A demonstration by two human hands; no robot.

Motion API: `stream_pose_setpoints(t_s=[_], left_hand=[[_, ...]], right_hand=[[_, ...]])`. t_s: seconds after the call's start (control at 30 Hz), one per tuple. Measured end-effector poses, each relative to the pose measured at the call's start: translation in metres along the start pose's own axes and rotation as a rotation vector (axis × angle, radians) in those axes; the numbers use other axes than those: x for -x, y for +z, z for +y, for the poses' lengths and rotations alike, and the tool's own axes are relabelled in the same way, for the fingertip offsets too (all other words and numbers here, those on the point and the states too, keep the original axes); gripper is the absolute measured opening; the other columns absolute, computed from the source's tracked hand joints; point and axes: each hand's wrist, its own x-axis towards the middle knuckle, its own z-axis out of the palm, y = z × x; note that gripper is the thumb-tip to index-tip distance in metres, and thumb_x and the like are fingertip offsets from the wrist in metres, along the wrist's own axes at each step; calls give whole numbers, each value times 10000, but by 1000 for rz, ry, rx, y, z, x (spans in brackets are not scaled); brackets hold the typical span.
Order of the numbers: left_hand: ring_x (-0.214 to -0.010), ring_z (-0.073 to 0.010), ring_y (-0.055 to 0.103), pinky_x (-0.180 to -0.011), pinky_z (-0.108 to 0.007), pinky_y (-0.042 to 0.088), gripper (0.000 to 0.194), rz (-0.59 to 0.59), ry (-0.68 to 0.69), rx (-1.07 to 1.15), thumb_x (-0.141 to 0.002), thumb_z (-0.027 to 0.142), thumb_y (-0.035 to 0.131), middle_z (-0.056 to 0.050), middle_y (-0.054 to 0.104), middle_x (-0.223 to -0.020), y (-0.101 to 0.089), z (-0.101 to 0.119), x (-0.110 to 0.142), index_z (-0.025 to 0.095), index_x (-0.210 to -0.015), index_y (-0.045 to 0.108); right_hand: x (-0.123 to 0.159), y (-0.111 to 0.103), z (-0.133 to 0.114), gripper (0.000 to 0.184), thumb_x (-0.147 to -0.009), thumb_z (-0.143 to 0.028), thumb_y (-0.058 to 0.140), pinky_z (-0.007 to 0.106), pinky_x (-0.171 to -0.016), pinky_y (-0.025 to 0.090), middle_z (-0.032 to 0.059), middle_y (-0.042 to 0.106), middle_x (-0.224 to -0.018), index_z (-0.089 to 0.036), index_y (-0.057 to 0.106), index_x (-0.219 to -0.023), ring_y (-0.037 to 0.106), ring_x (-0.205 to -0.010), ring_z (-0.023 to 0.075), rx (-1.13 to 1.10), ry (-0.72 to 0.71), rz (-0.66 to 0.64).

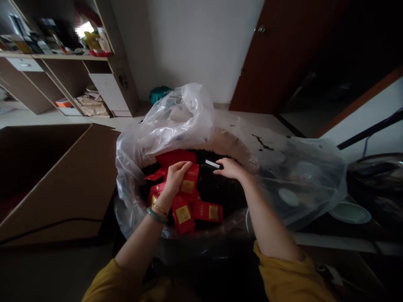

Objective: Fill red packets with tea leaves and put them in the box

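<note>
My left hand (176, 176), with a green bangle and a gold bracelet on its wrist, is closed in a pinch at the top edge of a red packet (188, 186) with a gold square. My right hand (229, 168) grips a small black object with a white strip (212, 164); its kind I cannot make out. Both hands are over a large container lined with a clear plastic bag (129, 167). Dark loose material (220, 191), like dry leaves, fills it. More red packets (208, 211) lie on the material, mostly under and around my left hand.
An open cardboard box (78, 184) stands at the left. Clear plastic (302, 180) spreads to the right, near a pale bowl (351, 212). Behind are a shelf unit (121, 86), a teal bag (160, 94) and a brown door (277, 58).
</note>
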Motion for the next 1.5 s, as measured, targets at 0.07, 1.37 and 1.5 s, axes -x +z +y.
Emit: stream_pose_setpoints(t_s=[0.07,1.37,1.5], left_hand=[[-561,-113,538,-531,-216,403,352,23,35,-32,-604,480,742,11,650,-621,0,-1,-1,152,-727,708],[-940,-273,547,-810,-386,417,306,162,386,-1499,-844,244,480,-51,672,-1145,-41,-2,-29,260,-1004,742],[-925,-278,553,-808,-394,420,301,173,428,-1487,-840,250,489,-56,668,-1161,-43,-7,-31,261,-1001,743]], right_hand=[[0,3,-3,266,-663,-250,767,340,-776,500,114,719,-983,-190,719,-918,670,-900,270,25,18,-20],[-26,85,-42,425,-809,-145,573,325,-684,562,146,642,-1191,-159,557,-1234,676,-664,151,-556,123,213],[-32,90,-38,327,-756,-122,600,318,-780,530,75,724,-961,-178,635,-1076,681,-789,172,-548,0,301]])
